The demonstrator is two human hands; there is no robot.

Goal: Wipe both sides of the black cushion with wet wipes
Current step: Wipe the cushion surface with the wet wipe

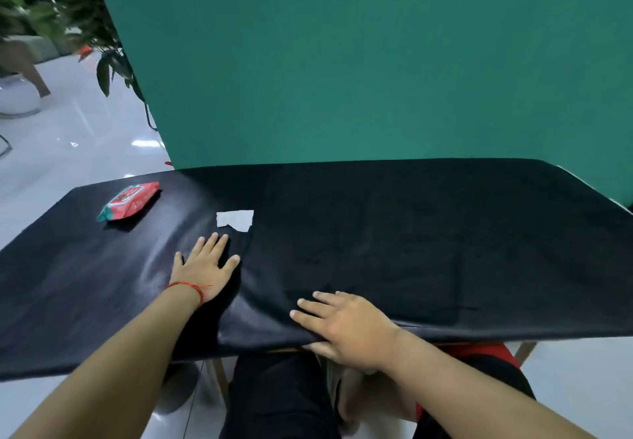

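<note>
At the far left, beyond the table, potted plants (51,17) stand on a pale glossy floor. On the table's left part lies one pack of wet wipes (129,200), red and green, flat on the black surface and well apart from both hands.

Right of the pack, the left hand (202,267) rests palm down on the black cushion (260,315), fingers straight and slightly spread, holding nothing. One red string bracelet (191,289) circles its wrist. Just beyond its fingertips lies one loose white wet wipe (235,220), flat and unfolded, near the fingers but not touching them.

The single black cushion lies flat across the table's middle, its glossy skin creased between the two hands. Where it ends against the black cloth (479,233) covering the rest of the table cannot be told.

The right hand (346,327) is at the cushion's near edge. Its four fingers lie on top and its thumb is tucked beneath, so it pinches that edge.

One green backdrop (376,61) stands upright behind the table.
</note>
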